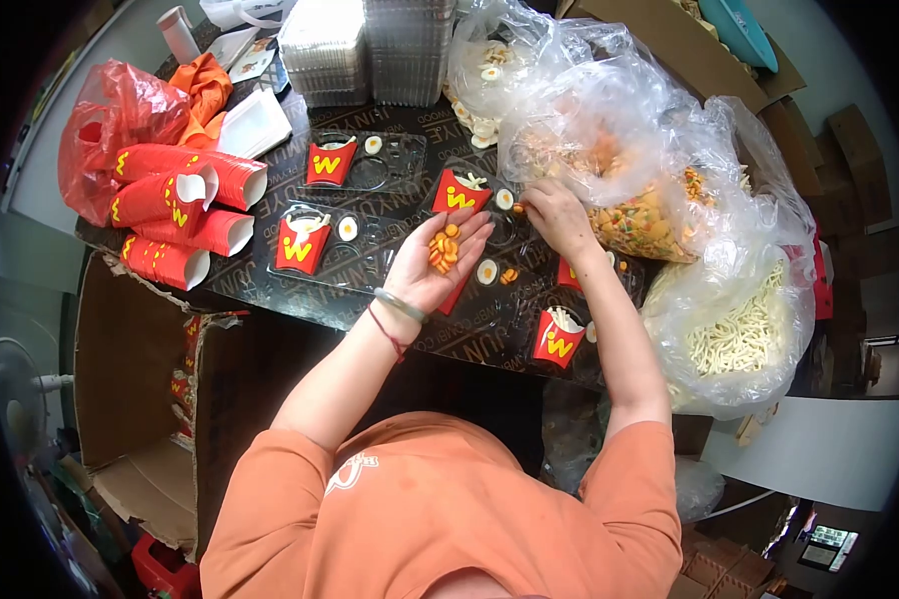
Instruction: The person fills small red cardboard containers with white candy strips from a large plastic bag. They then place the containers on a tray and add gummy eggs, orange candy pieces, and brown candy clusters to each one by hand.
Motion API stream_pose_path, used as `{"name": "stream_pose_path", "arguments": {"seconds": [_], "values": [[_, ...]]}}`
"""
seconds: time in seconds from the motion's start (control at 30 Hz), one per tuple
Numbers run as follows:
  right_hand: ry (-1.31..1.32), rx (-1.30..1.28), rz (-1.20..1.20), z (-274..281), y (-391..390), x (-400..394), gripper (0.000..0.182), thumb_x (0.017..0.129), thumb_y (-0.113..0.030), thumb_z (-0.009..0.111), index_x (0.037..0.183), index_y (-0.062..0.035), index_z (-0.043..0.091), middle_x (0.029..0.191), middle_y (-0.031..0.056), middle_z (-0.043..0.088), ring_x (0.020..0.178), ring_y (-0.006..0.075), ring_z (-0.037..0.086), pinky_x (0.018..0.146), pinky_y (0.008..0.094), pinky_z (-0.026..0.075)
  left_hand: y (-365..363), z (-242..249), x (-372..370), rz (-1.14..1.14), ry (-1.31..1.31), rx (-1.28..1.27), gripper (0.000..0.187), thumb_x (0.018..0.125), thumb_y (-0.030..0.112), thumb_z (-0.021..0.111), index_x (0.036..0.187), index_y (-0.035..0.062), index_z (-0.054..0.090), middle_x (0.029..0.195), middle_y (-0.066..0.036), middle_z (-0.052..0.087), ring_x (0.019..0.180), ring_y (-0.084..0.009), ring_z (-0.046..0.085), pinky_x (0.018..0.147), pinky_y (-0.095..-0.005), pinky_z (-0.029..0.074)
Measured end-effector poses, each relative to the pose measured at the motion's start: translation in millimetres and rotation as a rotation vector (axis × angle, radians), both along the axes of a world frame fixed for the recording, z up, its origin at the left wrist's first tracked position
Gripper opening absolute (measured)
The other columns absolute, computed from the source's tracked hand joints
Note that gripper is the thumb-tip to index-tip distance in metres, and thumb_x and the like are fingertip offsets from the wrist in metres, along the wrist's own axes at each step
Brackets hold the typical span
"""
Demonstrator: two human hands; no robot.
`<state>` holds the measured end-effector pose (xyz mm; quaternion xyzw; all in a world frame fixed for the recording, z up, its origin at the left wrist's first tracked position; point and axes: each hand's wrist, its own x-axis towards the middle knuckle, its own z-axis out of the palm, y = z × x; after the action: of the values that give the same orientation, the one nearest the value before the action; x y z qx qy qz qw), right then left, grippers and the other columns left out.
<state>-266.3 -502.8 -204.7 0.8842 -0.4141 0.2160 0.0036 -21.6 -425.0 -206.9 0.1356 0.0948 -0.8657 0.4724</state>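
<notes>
The left hand lies palm up with its fingers spread apart, a small heap of orange pieces resting loose in the open palm; a bracelet and a red string circle its wrist; the right hand hovers palm down just beside it, its grip pinched together at the fingertips on a single orange piece; both hands hang over clear plastic trays laid on the dark bench, each tray carrying a red fries carton marked with a yellow letter and a small toy fried egg; another carton sits just past the left fingertips, one more lies near the right forearm, and a further egg with an orange bit lies between the hands and that carton; to the right, touching the right hand, a big clear bag holds mixed orange and yellow pieces, and a second bag below it holds pale fries; at the left edge of the bench lies a stack of nested red cartons next to a red plastic bag; at the far side stand piles of empty clear trays
</notes>
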Motion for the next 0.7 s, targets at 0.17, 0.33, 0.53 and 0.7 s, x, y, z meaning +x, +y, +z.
{"name": "stream_pose_path", "arguments": {"seconds": [0.17, 0.33, 0.53, 0.7], "values": [[-0.100, 0.172, -0.236, -0.7, 10.6, 4.2, 0.013, 0.081, -0.001, 0.058, 0.093, -0.0025, 0.063, 0.100, 0.0134, 0.063, 0.099, 0.0334, 0.061, 0.086, 0.0415, 0.050, -43.2, -8.3, -29.7, 0.026, -0.197, 0.005, 0.034, 0.103, 0.018, 0.040, 0.126, -0.0053, 0.051, 0.130, -0.021, 0.057, 0.119, -0.0330, 0.058, 0.100, -0.0401, 0.051], [-0.161, 0.087, -0.313, -11.5, 5.8, -5.2, 0.019, 0.082, -0.001, 0.056, 0.097, -0.0030, 0.066, 0.105, 0.0121, 0.064, 0.103, 0.0323, 0.061, 0.091, 0.0395, 0.049, -57.6, -28.8, -46.2, 0.036, -0.357, 0.085, 0.034, 0.104, 0.021, 0.038, 0.123, -0.0038, 0.052, 0.126, -0.019, 0.060, 0.115, -0.0321, 0.061, 0.097, -0.0390, 0.053], [-0.156, 0.184, -0.158, 6.8, 18.0, 6.8, 0.016, 0.085, -0.008, 0.061, 0.100, -0.0038, 0.065, 0.104, 0.0141, 0.065, 0.103, 0.0322, 0.062, 0.087, 0.0407, 0.050, -53.5, -30.3, -43.5, 0.085, -0.410, 0.077, 0.033, 0.104, 0.020, 0.037, 0.122, -0.0030, 0.053, 0.124, -0.019, 0.061, 0.114, -0.0322, 0.061, 0.094, -0.0375, 0.055], [-0.228, 0.097, -0.252, -16.3, 10.1, 3.3, 0.013, 0.084, -0.012, 0.066, 0.094, -0.0046, 0.061, 0.097, 0.0151, 0.064, 0.093, 0.0357, 0.062, 0.080, 0.0434, 0.050, -51.5, -30.4, -41.4, 0.084, -0.402, 0.071, 0.032, 0.103, 0.019, 0.038, 0.122, -0.0029, 0.052, 0.124, -0.019, 0.061, 0.114, -0.0325, 0.061, 0.093, -0.0366, 0.055]]}}
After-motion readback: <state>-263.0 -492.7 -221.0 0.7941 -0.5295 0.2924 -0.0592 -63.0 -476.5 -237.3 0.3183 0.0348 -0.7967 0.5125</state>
